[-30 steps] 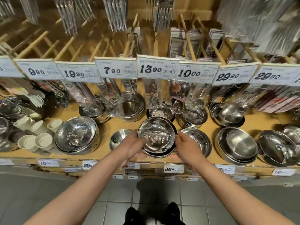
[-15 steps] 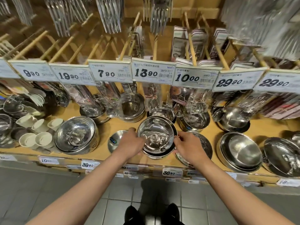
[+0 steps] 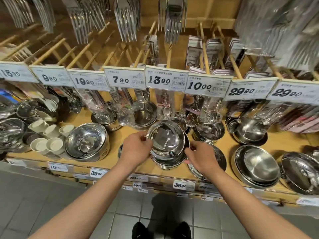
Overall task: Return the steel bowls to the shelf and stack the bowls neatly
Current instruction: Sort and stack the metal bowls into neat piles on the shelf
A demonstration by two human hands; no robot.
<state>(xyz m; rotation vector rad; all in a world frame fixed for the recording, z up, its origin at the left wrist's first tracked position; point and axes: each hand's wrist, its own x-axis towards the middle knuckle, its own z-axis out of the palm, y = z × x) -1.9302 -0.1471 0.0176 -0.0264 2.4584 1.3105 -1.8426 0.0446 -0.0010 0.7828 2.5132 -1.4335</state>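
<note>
step: seating top bowl (image 3: pixel 164 137) on stack (image 3: pixel 170 162), tilted, at shelf (image 3: pixel 226 144) front | hands: left (image 3: pixel 136 149) gripping bowl's left rim, right (image 3: pixel 198 156) gripping right rim | done: stack on shelf | left: levelling, letting go

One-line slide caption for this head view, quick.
Left hand and right hand hold a steel bowl tilted over the bowl stack on the wooden shelf.

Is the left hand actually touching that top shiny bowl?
Touching. The head view shows the left hand with fingers curled over the left rim of the top steel bowl.
</note>
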